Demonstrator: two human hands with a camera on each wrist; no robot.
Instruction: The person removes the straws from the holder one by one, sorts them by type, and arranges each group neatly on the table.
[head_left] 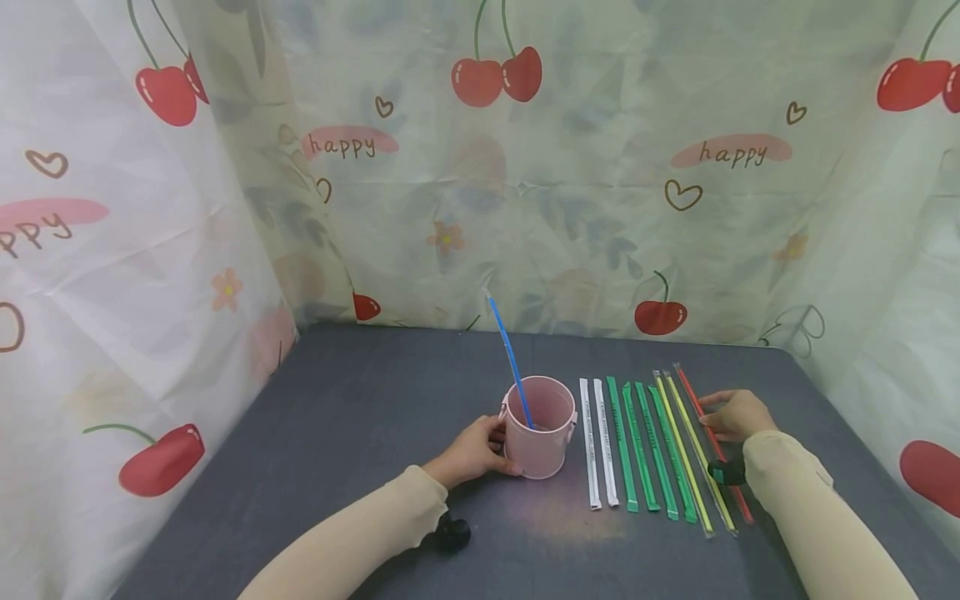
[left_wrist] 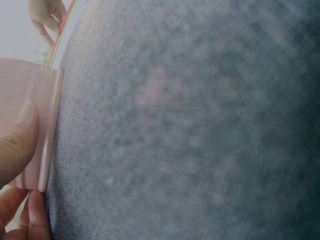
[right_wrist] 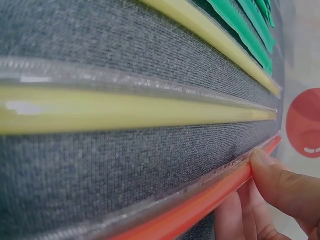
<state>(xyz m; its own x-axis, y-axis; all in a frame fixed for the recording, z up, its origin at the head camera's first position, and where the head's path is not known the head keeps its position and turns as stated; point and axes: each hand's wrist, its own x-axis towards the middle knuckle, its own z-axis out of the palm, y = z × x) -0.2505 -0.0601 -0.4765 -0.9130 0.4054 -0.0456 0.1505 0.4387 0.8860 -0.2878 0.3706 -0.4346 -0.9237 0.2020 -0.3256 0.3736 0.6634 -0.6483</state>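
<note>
A pink bucket-shaped cup (head_left: 536, 454) stands upright on the dark table with a blue wrapped straw (head_left: 504, 337) leaning inside it. My left hand (head_left: 476, 450) grips the cup's left side; in the left wrist view the thumb lies along the pink wall (left_wrist: 42, 110) and the other fingers are low around it. At the right end of a row of straws, my right hand (head_left: 738, 415) pinches a red straw (head_left: 708, 433) in a clear wrapper between thumb and fingers. Two yellow straws (right_wrist: 125, 110) in clear wrappers lie just left of the red one.
Left of the yellow straws lie several green paper-wrapped straws (head_left: 647, 450), then two white wrapped straws (head_left: 590, 446) nearest the cup. Printed cloth (head_left: 570, 208) with cherries hangs behind the dark table (head_left: 375, 400) and along its sides.
</note>
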